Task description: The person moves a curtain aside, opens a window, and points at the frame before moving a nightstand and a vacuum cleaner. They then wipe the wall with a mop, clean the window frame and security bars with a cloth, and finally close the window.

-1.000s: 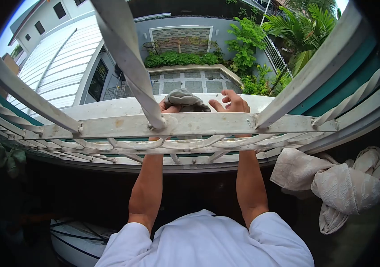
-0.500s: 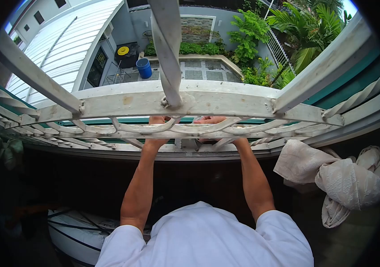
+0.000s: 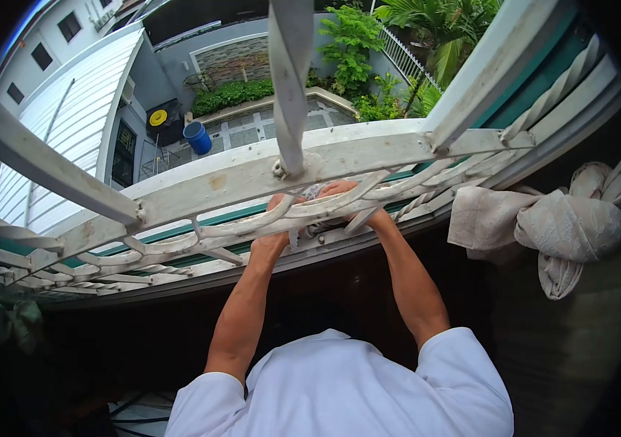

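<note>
Both my arms reach through the lower part of a white metal window grille [image 3: 216,182], whose bars partly cover my hands. Beyond the bars, a crumpled greyish-white cloth [image 3: 312,192] is bunched between the two hands. My right hand [image 3: 337,189] is closed on it, with curled fingers showing above the scrolled bar. My left hand [image 3: 275,202] is close beside it, closed at the cloth's left side; most of its fingers are hidden by the grille. Part of the cloth shows below the bar, between my wrists.
A knotted beige curtain [image 3: 569,222] hangs at the right. Twisted bars and a thick upright bar [image 3: 290,87] cross the view. Outside, below, are a white ribbed roof [image 3: 70,124], a blue barrel [image 3: 197,138], a paved yard and green plants.
The view has turned and tilted, so the grille now slopes up to the right. More of my hands and the cloth shows between the bars. Both hands remain together beyond the grille.
</note>
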{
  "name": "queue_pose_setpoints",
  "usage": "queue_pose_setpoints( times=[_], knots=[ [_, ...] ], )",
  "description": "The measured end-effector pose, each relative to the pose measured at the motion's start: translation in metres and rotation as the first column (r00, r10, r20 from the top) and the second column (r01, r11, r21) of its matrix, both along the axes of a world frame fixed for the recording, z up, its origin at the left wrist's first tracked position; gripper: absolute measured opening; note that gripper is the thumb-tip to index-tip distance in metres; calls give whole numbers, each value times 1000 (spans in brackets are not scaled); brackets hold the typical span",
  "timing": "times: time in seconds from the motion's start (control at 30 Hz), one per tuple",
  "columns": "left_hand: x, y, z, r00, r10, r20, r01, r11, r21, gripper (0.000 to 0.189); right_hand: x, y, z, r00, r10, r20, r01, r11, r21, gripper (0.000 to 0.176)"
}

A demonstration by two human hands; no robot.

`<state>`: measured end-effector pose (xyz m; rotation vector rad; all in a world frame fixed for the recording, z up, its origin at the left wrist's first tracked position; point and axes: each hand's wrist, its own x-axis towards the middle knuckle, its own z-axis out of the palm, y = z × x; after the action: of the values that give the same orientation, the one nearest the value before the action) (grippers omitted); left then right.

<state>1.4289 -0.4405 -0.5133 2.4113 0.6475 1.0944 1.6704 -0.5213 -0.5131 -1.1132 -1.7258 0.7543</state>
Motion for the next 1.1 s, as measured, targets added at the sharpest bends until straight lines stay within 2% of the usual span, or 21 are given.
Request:
queue_pose_setpoints(
  times=[0.07, 0.1, 0.13, 0.17, 0.2, 0.23, 0.3, 0.33, 0.4, 0.47, 0.57, 0.67, 0.7, 0.73, 0.77, 0.8, 0.87, 0.93, 0.97, 1.0, 1.1],
  knots=[
    [3, -3, 16, 1000, 20, -1, -20, 1000, -7, 17, -15, -50, 44, 877, -332, -347, 186, 901, -391, 36],
    [-7, -2, 41, 986, -115, -120, 72, 947, -314, 15, 11, -67, 15, 820, -370, -436, 123, 858, -498, 37],
    [-12, -1, 69, 943, -269, -194, 107, 800, -590, 15, -6, -92, 60, 822, -424, -380, 219, 852, -476, 33],
    [-29, -22, 87, 976, -217, -31, 154, 781, -606, 28, -33, -121, 116, 819, -474, -324, 312, 841, -443, 29],
    [-46, -25, 45, 991, -105, -82, 50, 866, -497, 39, -45, -141, 122, 762, -545, -350, 420, 827, -375, 23],
    [-60, -41, 82, 924, -153, -351, -179, 639, -748, 32, -49, -159, 123, 701, -605, -377, 518, 796, -314, 19],
    [-71, -104, 84, 964, 251, 90, -164, 825, -541, 22, -32, -186, 117, 609, -672, -420, 602, 737, -306, 16],
    [-75, -136, 104, 956, 273, 112, -181, 843, -506, 13, -25, -194, 112, 515, -719, -466, 674, 676, -299, 14],
    [-52, -161, 122, 952, -93, 293, 214, 885, -414, 20, -5, -179, 102, 428, -788, -442, 808, 553, -204, 14],
    [-11, -154, 132, 967, -84, 239, 153, 947, -284, 24, 10, -150, 99, 465, -740, -486, 802, 584, -122, 12],
    [20, -105, 102, 971, 9, -238, -76, 959, -272, 29, 42, -127, 74, 581, -764, -280, 794, 607, -11, 13],
    [40, -89, 73, 876, 12, -482, -105, 980, -166, 27, 43, -130, 89, 619, -748, -241, 753, 652, -88, 14],
    [44, -82, 62, 873, 19, -487, -114, 979, -167, 27, 51, -136, 81, 636, -753, -168, 741, 657, -143, 13],
    [47, -72, 51, 936, 116, -333, -112, 993, 31, 23, 61, -142, 72, 651, -753, -96, 730, 656, -192, 12],
    [52, -65, 44, 973, 172, -153, -135, 964, 228, 21, 64, -145, 64, 683, -701, -204, 676, 713, -188, 12],
    [65, -60, 43, 972, 175, -154, -138, 964, 228, 21, 62, -144, 64, 706, -639, -305, 617, 767, -177, 12],
    [86, -43, 40, 979, -204, 4, 193, 922, -335, 22, 58, -144, 82, 677, -667, -311, 587, 744, -318, 17],
    [113, 5, -41, 913, -402, 64, 375, 771, -514, 26, 59, -128, 107, 785, -564, -254, 528, 825, -202, 20],
    [110, 37, -100, 856, -456, 241, 492, 581, -648, 31, 76, -115, 86, 818, -574, -25, 567, 814, -125, 22],
    [111, 37, -99, 861, -445, 247, 490, 593, -639, 31, 88, -102, 71, 839, -542, 51, 545, 834, -87, 22],
    [79, -10, -12, 922, 32, 386, 353, 342, -871, 38, 108, -86, 48, 913, -394, 107, 405, 907, -116, 22]
  ],
)
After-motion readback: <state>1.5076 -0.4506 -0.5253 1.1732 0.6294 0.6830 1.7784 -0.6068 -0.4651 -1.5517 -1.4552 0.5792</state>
